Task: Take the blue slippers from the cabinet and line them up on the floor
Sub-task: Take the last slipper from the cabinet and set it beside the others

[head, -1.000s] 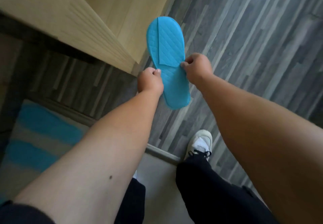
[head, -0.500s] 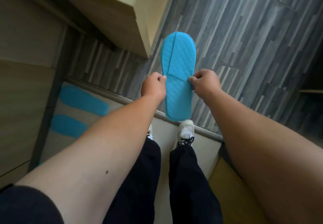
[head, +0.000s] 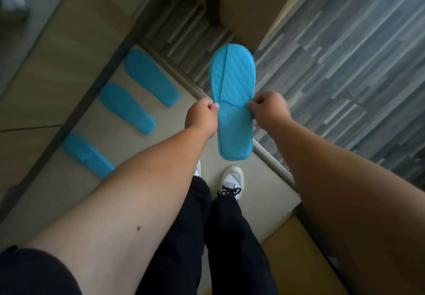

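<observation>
A flat blue slipper (head: pixel 234 101) with a quilted strap hangs in the air in front of me, toe pointing away. My left hand (head: pixel 201 117) pinches its left edge and my right hand (head: pixel 269 109) pinches its right edge at the strap's rear corners. Three more blue slippers lie side by side on the beige floor at the left: the far slipper (head: pixel 150 77), the middle slipper (head: pixel 127 108) and the near slipper (head: pixel 87 154), whose near end is hidden behind my left forearm.
A wooden cabinet (head: pixel 243 2) stands ahead, with grey striped flooring (head: pixel 345 53) to its right. A metal threshold strip (head: pixel 273 163) divides it from the beige floor. My white shoes (head: pixel 231 180) stand below the held slipper. Wood panelling (head: pixel 57 69) runs along the left.
The view has swung left and down: a third slipper on the floor has come into sight. The held slipper stays pinched between both hands, now over the threshold.
</observation>
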